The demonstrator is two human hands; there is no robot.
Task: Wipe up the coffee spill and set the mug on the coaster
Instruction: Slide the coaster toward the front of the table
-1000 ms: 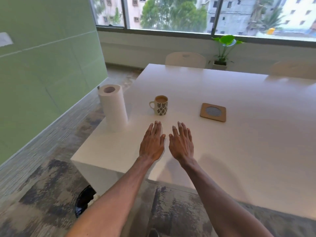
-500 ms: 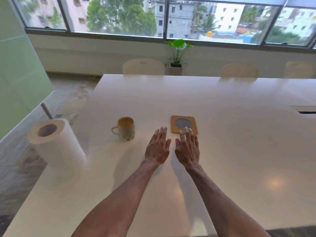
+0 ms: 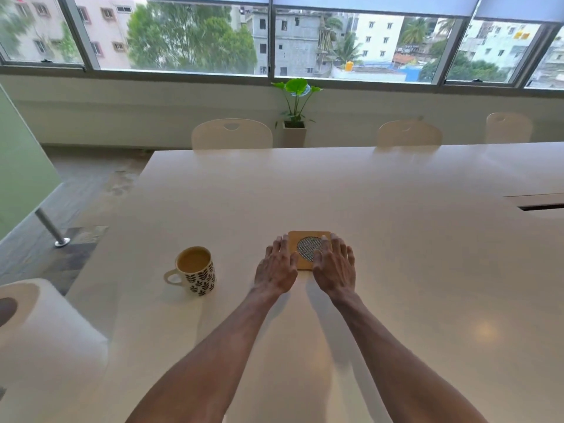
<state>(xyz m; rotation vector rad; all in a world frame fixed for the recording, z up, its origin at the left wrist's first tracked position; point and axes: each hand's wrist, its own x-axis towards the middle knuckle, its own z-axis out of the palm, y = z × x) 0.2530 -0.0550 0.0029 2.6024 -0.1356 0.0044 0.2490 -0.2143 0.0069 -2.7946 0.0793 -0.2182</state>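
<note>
A white mug point(image 3: 195, 271) with a black leaf pattern stands upright on the white table point(image 3: 396, 239), filled with light brown coffee, handle to the left. To its right lies a square wooden coaster point(image 3: 308, 250) with a grey mesh circle. My left hand point(image 3: 276, 265) and my right hand point(image 3: 335, 264) are stretched out palm down on either side of the coaster, fingers apart, overlapping its left and right edges. Neither hand holds anything. A paper towel roll point(image 3: 36, 328) stands at the near left corner. I see no spill on the table.
Three pale chairs point(image 3: 232, 134) line the table's far side under a wide window. A potted plant point(image 3: 294, 117) stands on the floor behind them. A slot point(image 3: 540, 206) is cut in the table at the right edge. A green glass wall point(image 3: 21, 166) is at left.
The view has swung right and closer over the table. Both hands have moved forward from beside the mug to the coaster, flanking it.
</note>
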